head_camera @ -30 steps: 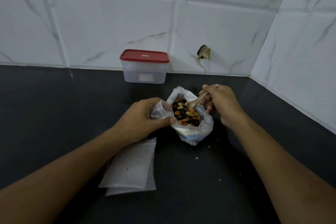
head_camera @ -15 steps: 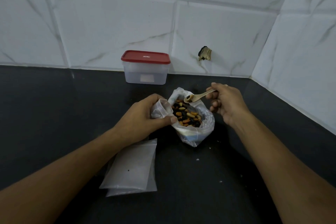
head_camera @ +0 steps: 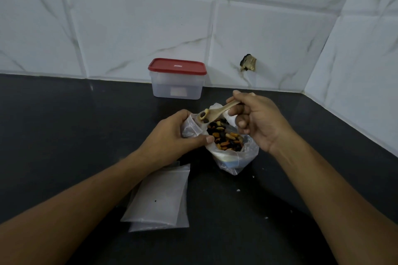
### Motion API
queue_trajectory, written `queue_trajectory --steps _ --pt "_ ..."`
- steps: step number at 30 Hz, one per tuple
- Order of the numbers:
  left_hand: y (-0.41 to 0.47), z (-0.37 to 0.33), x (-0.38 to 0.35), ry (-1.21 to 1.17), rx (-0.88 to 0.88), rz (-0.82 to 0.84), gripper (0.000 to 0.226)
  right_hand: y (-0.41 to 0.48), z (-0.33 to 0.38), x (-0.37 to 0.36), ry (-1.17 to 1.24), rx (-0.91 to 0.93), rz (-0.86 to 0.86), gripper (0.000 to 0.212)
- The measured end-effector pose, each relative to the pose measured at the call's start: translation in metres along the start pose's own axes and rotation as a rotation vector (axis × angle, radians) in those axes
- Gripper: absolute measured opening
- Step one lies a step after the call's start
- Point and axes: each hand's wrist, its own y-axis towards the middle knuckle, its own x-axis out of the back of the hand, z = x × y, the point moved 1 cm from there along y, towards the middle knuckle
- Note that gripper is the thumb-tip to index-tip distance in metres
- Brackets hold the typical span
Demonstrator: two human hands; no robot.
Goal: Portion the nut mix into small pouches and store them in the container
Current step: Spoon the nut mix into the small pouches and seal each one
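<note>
An open plastic bag of nut mix (head_camera: 227, 137) sits on the black counter (head_camera: 64, 131). My left hand (head_camera: 172, 133) grips a small clear pouch (head_camera: 190, 128) by its mouth, right beside the bag. My right hand (head_camera: 256, 120) holds a wooden spoon (head_camera: 217, 112) carrying a few nuts, its bowl tilted at the pouch opening. A clear container with a red lid (head_camera: 177, 78), shut, stands at the back against the wall.
A stack of flat empty pouches (head_camera: 160, 198) lies on the counter under my left forearm. White crumbs (head_camera: 238, 190) dot the counter to the right. Tiled walls meet in a corner at the right; a broken hole (head_camera: 248, 63) marks the back wall.
My right hand lifted the spoon out of the nut bag with nuts on it and carried it left to the mouth of the small pouch. My left hand stayed put.
</note>
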Motion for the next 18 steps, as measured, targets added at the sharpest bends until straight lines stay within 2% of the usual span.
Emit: queue_trajectory --steps 4,10,14,18 --pt "0.0 0.002 0.0 -0.006 -0.013 -0.02 0.049 -0.006 -0.002 -0.014 -0.172 0.052 0.159 0.02" --pt "0.0 0.003 0.0 -0.005 -0.022 -0.033 0.056 -0.011 -0.005 -0.022 -0.32 0.107 0.358 0.013" --pt "0.002 0.005 0.0 -0.029 -0.005 -0.037 0.046 -0.009 -0.001 -0.016 -0.249 0.128 0.284 0.014" --pt "0.003 0.004 0.001 -0.027 0.014 -0.038 0.048 -0.002 0.002 -0.005 -0.071 0.114 0.153 0.018"
